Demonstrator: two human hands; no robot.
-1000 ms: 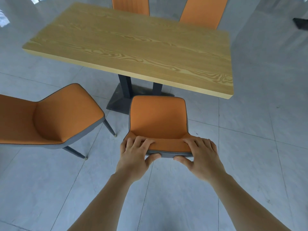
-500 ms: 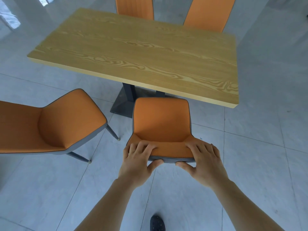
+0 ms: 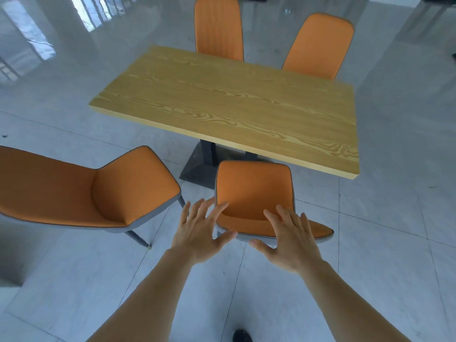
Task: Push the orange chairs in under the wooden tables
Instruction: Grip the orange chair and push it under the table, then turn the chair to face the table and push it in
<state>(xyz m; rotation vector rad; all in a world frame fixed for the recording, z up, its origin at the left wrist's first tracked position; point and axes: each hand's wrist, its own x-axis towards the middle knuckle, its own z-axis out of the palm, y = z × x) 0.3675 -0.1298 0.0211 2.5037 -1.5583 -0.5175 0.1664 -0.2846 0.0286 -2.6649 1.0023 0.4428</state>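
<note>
Orange chair (image 3: 254, 191), smooth curved shell

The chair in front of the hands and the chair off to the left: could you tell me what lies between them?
Only bare grey tiled floor separates the near chair from the left chair, as the head view shows; the left chair's thin dark leg reaches into that gap.

Glossy grey tiled floor (image 3: 394, 243) — window glare (image 3: 86, 11) far left, dark shoe tip (image 3: 241, 336) below.
</note>
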